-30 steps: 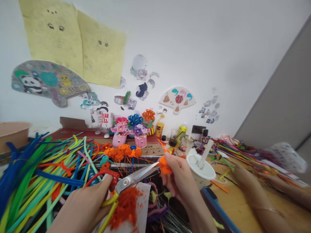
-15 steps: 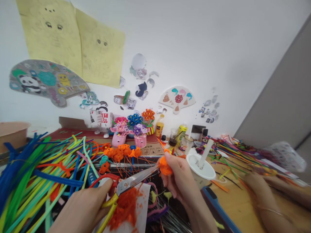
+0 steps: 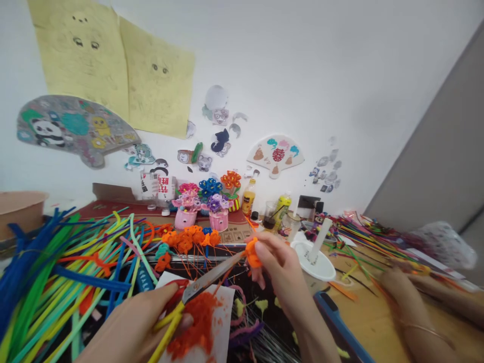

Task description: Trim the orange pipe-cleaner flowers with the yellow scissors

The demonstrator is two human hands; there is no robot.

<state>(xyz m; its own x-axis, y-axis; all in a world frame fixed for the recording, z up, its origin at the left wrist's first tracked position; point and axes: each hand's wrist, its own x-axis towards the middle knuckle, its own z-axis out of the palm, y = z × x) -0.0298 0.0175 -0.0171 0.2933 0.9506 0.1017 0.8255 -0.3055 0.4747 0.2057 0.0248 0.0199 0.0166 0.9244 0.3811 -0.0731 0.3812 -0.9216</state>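
Observation:
My left hand [image 3: 151,315] grips a pair of scissors [image 3: 204,282] with red and yellow handles. Their blades look closed, the tips touching or almost touching an orange fuzzy flower [image 3: 252,253]. That flower is pinched between the thumb and fingers of my right hand [image 3: 278,264]. Below the blades lies a white sheet of paper [image 3: 224,322] strewn with orange fuzz clippings [image 3: 196,330]. Behind them, several finished orange flowers [image 3: 189,238] on thin stems rest in a row, with a teal one beside them.
Bundles of coloured pipe cleaners [image 3: 86,267] fill the left. A white-lidded cup [image 3: 321,262] stands right of my right hand. Potted fuzzy flowers [image 3: 218,219] and a juice bottle [image 3: 248,197] line the wall. Another person's arms [image 3: 412,297] rest at the far right.
The scissor blades have closed further and drawn slightly back from the flower's middle. My right hand has turned the flower a little and shifted slightly left.

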